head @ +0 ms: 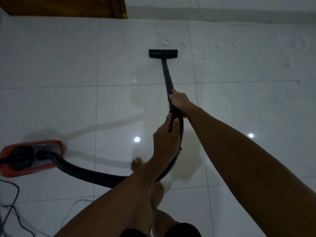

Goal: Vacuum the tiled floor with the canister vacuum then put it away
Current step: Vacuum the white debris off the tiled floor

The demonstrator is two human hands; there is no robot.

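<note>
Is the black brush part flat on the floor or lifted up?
Flat: the floor head lies against the tiled floor, with no gap visible under it.

Glossy white tiled floor [68, 57], wooden door [65, 6] beyond, pale wall [222, 4], dim light.

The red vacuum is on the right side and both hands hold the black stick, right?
Not quite. The head view shows the red vacuum on the left side. The left hand and right hand do hold the black stick.
</note>
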